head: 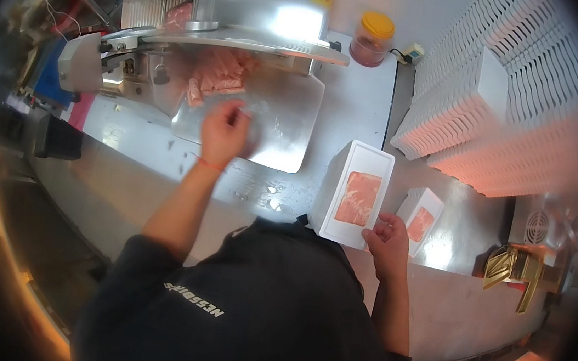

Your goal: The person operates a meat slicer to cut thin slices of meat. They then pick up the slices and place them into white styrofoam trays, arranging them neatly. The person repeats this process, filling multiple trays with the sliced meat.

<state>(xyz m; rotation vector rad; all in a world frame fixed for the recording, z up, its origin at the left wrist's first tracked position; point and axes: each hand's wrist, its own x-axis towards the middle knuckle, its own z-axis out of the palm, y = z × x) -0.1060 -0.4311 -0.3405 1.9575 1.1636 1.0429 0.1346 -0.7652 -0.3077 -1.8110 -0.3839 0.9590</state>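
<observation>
My left hand [224,129] is over the stainless steel catch plate [288,127] of a meat slicer [251,42], its fingers curled. Whether anything is between those fingertips is hidden. Just beyond them, pink rolled slices of meat [220,79] lie in a heap under the blade guard. On the right, my right hand [388,248] touches the near right rim of a white foam tray [342,186], thumb on the edge and fingers bent; its grip is unclear. This tray tops a tall stack. A flat, marbled rectangle of meat [359,198] lies in it.
Right of my hand stands a smaller tray stack [410,216] topped with meat [420,223]. Nested white trays [470,94] rise high behind. A yellow-lidded jar [373,38] stands by the slicer. A gold-coloured metal device [516,270] sits far right, a dark bin [58,138] left.
</observation>
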